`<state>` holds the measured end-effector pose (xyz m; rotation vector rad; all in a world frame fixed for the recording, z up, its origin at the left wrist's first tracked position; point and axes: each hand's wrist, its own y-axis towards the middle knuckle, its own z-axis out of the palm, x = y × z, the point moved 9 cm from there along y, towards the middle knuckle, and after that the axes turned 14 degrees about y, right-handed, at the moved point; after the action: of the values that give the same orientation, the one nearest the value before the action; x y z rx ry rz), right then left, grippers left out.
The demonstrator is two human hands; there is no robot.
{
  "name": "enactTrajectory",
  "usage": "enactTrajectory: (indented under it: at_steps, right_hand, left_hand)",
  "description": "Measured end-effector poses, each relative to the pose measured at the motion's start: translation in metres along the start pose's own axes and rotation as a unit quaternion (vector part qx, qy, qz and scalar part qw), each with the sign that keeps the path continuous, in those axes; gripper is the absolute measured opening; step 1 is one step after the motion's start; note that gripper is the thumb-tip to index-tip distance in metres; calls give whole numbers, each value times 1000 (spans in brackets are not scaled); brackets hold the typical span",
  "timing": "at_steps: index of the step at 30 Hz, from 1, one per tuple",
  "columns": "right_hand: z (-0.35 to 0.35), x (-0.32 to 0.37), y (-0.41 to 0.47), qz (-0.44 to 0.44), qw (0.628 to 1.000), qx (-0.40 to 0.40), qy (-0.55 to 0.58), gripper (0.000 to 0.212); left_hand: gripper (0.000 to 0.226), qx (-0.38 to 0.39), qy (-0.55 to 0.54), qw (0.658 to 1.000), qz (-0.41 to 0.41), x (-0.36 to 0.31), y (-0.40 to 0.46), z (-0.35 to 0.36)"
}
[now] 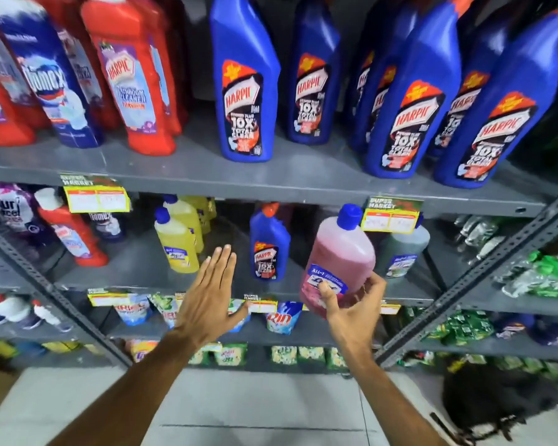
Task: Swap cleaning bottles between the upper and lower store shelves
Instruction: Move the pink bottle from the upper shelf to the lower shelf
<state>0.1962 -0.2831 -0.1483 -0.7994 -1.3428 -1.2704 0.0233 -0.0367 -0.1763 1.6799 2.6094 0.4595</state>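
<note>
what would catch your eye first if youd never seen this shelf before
Probably the row of tall blue plastic Harpic bottles along the upper grey metal shelf. Next, the pink liquid bottle with a blue cap, tilted and gripped from below by the right hand in front of the lower shelf. The left hand is open and flat beside it, holding nothing.

Upper shelf (207, 175), grey metal: red Harpic bottles (136, 75) and a blue Domex bottle (52, 78) at left, blue Harpic bottles (244, 82) at centre and right. Lower shelf (136, 275): a red bottle (71, 233), yellow bottles (178, 243), one small blue Harpic bottle (269, 249), a green bottle (403, 252). Yellow price tags (95, 198) on the shelf edges.
</note>
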Motion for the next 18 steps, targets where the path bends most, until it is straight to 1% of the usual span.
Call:
enactTrajectory:
  at_steps: [3,5,9,12,14,18]
  right_hand:
    - [1,-43,-3,21,1000,-16,-15,70]
    - [5,-68,0,21,999,-30,-27,72]
    - [24,-110,8,15,998,-57,-12,73]
    - [39,-131,13,5,997,-80,11,77]
    - [46,-141,17,1,996,-89,15,76]
    - [61,-160,30,0,997,-80,25,75]
  left_hand:
    - [106,37,-11,999,-10,1,4,35]
    - [109,55,-17,998,-15,0,9,59]
    - [114,78,-28,996,-29,2,23,107]
    - [116,93,-39,994,-47,6,38,134]
    - [118,114,-31,992,-52,9,46,151]
    - [121,167,2,985,-44,15,52,187]
